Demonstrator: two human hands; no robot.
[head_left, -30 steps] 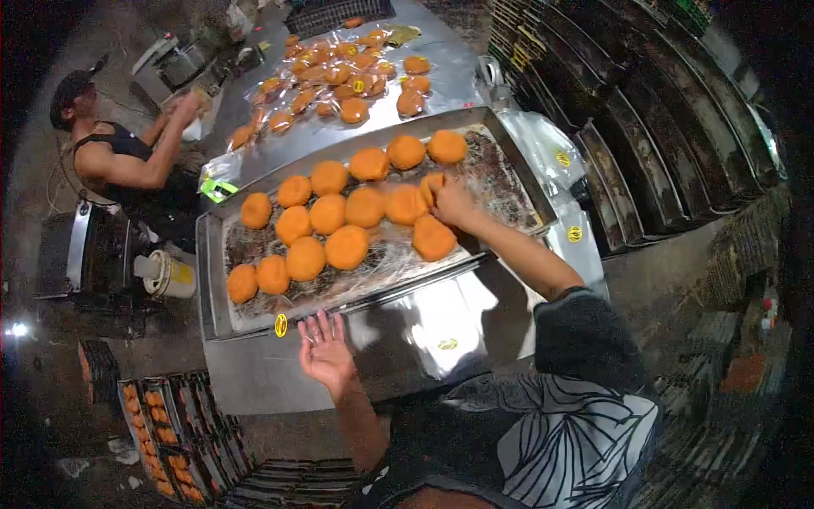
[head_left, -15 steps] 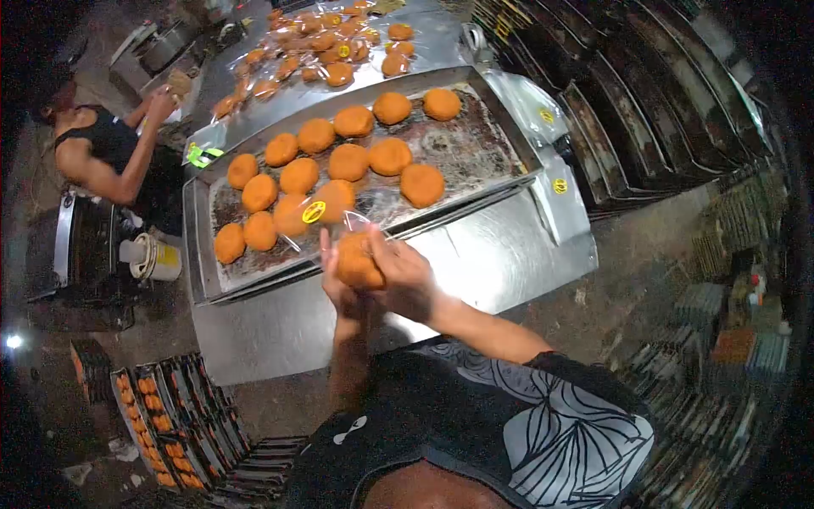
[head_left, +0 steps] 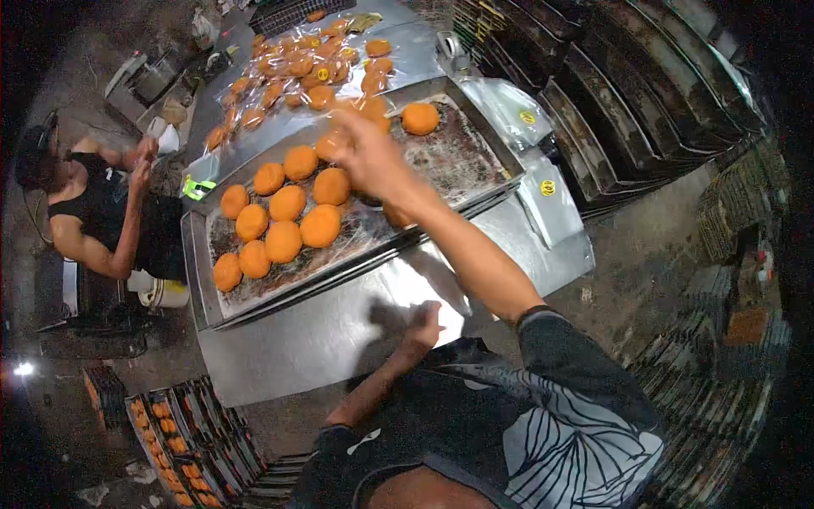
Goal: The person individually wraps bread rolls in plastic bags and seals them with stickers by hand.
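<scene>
My right hand (head_left: 369, 161) is stretched over the large metal tray (head_left: 199, 267). Motion blurs its fingers, and whether they hold anything cannot be made out. Beneath and beside it lie round orange buns, one of them (head_left: 420, 119) near the tray's far right corner and another (head_left: 320, 226) in the group at the left. My left hand (head_left: 421, 327) is low, over the front edge of the metal table (head_left: 297, 360), fingers apart and nothing visible in it. Wrapped buns (head_left: 301, 64) with yellow labels are heaped beyond the tray.
Clear plastic bags (head_left: 543, 191) with yellow labels lie right of the tray. A person (head_left: 93, 212) in a black sleeveless top is at the left. Dark stacked trays (head_left: 610, 110) stand at the right, and a rack of orange buns (head_left: 165, 433) at lower left.
My hands have parted from the bun in clear wrap they held together. My right hand has moved up over the tray; my left has dropped toward the lower right. The view has shifted slightly.
</scene>
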